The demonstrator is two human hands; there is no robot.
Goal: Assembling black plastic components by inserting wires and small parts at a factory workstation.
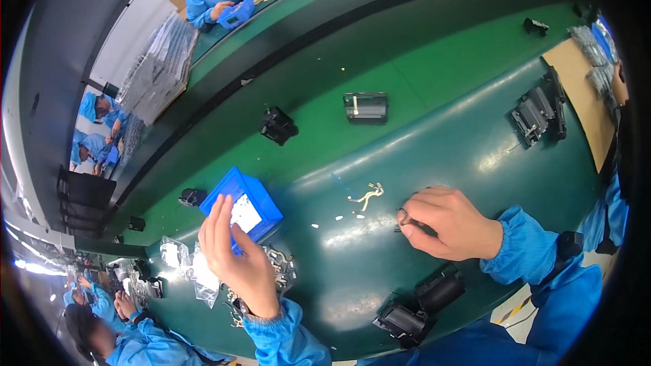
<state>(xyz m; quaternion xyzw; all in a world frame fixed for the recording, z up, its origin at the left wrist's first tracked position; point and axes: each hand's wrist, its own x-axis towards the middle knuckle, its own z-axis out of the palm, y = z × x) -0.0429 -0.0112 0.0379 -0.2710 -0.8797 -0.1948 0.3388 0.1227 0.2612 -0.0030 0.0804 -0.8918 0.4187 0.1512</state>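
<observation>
My left hand (234, 257) is raised with its fingers stretched out, and nothing shows in it. Behind its fingertips stands a blue bin (266, 209) with small white pieces inside. Over the right part of the table, my right hand (451, 225) is closed, thumb and fingers pinched on a small dark piece that the fingers mostly hide. Pale ribbon-like strips (368, 196) lie to its left, along with several tiny white bits (339, 217). Two black plastic housings (439, 289) rest near the table's front edge, below my right hand.
Clear plastic bags (205, 285) and a pile of small metallic parts (283, 268) lie around my left wrist. A green belt (434, 74) beyond carries black units (366, 107). More black housings (536, 115) stand at right beside cardboard (583, 95). Other people in blue work nearby.
</observation>
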